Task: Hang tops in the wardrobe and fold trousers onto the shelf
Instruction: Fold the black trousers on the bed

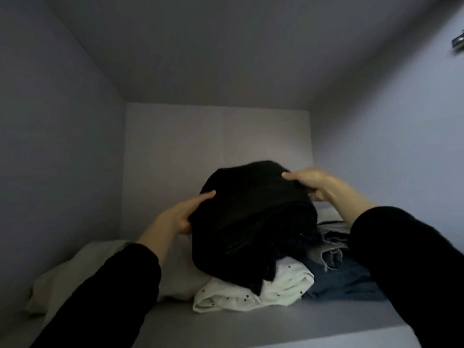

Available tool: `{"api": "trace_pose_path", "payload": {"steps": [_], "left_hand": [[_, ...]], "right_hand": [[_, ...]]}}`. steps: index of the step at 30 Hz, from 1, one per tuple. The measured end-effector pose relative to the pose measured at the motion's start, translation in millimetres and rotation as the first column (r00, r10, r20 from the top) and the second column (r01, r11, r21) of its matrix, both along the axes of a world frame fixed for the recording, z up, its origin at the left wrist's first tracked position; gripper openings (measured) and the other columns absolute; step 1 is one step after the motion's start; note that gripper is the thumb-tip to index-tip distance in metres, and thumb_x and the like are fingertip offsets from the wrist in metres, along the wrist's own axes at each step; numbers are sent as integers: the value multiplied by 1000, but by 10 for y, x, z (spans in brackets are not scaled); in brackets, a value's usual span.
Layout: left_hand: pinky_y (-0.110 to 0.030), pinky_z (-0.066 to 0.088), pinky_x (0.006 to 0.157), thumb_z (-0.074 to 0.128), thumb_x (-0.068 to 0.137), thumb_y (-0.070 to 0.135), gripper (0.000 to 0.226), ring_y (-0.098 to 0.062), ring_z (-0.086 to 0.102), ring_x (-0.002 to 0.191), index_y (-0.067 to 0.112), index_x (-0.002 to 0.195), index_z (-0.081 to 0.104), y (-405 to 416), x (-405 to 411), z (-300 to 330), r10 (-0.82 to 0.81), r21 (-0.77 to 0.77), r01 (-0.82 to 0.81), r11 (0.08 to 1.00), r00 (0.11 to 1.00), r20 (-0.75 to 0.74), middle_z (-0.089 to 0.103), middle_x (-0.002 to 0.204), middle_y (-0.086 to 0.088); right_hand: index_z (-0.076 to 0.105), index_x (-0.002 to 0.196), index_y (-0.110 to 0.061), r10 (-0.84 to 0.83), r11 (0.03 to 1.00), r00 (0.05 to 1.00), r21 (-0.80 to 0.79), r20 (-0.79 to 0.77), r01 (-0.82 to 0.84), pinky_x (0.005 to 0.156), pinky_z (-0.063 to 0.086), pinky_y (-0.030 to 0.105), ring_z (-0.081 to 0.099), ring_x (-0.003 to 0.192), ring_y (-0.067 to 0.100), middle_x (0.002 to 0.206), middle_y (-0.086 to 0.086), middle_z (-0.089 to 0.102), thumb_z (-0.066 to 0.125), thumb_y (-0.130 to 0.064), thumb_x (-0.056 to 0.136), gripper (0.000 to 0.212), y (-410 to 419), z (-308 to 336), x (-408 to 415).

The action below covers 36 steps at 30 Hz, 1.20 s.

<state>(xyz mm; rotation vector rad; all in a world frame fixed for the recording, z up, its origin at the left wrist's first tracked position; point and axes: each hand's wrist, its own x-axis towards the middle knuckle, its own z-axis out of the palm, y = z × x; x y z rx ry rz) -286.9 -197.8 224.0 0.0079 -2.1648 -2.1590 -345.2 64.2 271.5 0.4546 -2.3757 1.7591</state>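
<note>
Two black sleeves entered from the lower left and lower right of the frame, nearest the camera. The left hand (182, 217) held the left edge of the black trousers (251, 222), thumb on top and fingers tucked beneath, a grip grasping the fabric. The right hand (311, 183) held the upper right edge of the same bundle, thumb laid across the top, the other fingers curled under; this grip also grasped the trousers. The folded black trousers sat at the centre of the frame, resting on a white dotted garment (253, 290) on the shelf (226, 322). Blue jeans (344, 280) with a frayed hem lay just right of the white garment, touching it. A pale folded cloth (72, 275) lay at the lower left of the shelf. A metal fitting (458, 41) showed blurred at the upper right on the wardrobe wall.
</note>
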Motion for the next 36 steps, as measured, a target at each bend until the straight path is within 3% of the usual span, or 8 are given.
{"api": "trace_pose_path", "payload": {"steps": [3, 5, 8, 12, 19, 24, 32, 36], "left_hand": [[-32, 50, 61, 58, 91, 32, 29, -21, 58, 70, 4, 99, 58, -151, -218, -285, 215, -387, -161, 908, 972, 99, 63, 84, -10], [-31, 48, 64, 56, 93, 27, 33, -24, 58, 80, 4, 116, 52, -162, -277, -264, 355, -633, -340, 696, 929, -108, 58, 105, -13], [-22, 39, 90, 48, 97, 22, 46, -22, 48, 123, 5, 140, 40, 30, -219, -77, 159, -755, -408, 514, 910, -384, 46, 140, -9], [-14, 19, 105, 26, 104, 19, 40, -10, 33, 135, 14, 142, 38, 399, -147, -354, -158, -941, -70, 330, 979, -128, 36, 148, 0], [-24, 28, 108, 36, 101, 28, 38, -17, 41, 132, 18, 135, 50, 420, 385, -554, 86, -867, -374, 330, 926, -367, 47, 142, 0], [-6, 21, 97, 50, 96, 14, 39, -15, 39, 133, 9, 135, 48, 534, 1622, -1165, 222, -740, -588, 326, 808, -545, 47, 140, -4], [-14, 23, 102, 47, 94, 18, 43, -20, 40, 132, 13, 137, 46, 924, 3649, -2289, 518, -748, -651, 129, 688, -509, 44, 143, -7], [-17, 31, 94, 41, 91, 26, 43, -20, 49, 119, 14, 130, 53, 1275, 4658, -3022, 642, -740, -665, 101, 612, -463, 56, 129, -5]], "right_hand": [[46, 136, -5, -39, 945, 995, 320, -91, 66, 84, 50, 34, 53, 112, 26, 133, 12, 52, 63, -24, 91, 52, -233, -346, -281], [53, 132, -8, 17, 915, 980, 397, -199, 65, 93, 40, 24, 50, 123, 23, 136, 7, 53, 60, -25, 93, 44, -315, -462, -370], [69, 112, -9, 82, 891, 941, 447, -330, 79, 87, 37, 18, 55, 116, 22, 121, 7, 63, 51, -29, 96, 31, -426, -561, -292], [51, 136, -19, 234, 645, 926, 760, -296, 80, 105, 32, 29, 44, 129, 25, 144, 7, 46, 24, -40, 103, 48, -462, -814, -175], [18, 151, -23, 342, 532, 870, 836, -355, 132, 117, 18, 37, 21, 143, 22, 158, 3, 18, 28, -41, 102, 53, -261, -915, 219], [18, 151, -26, 486, 669, 745, 743, -457, 19, 118, 3, 43, 3, 147, 17, 160, 0, 8, 36, -34, 101, 54, -263, -1448, 1003], [16, 151, -27, 747, 523, 556, 839, -365, -151, 118, 11, 43, 11, 146, 17, 159, -1, 13, 35, -40, 100, 57, -503, -2440, 2703], [30, 146, -23, 847, 412, 455, 881, -276, -233, 106, 34, 38, 40, 132, 24, 147, 2, 41, 37, -39, 99, 50, -546, -3009, 3700]]}}
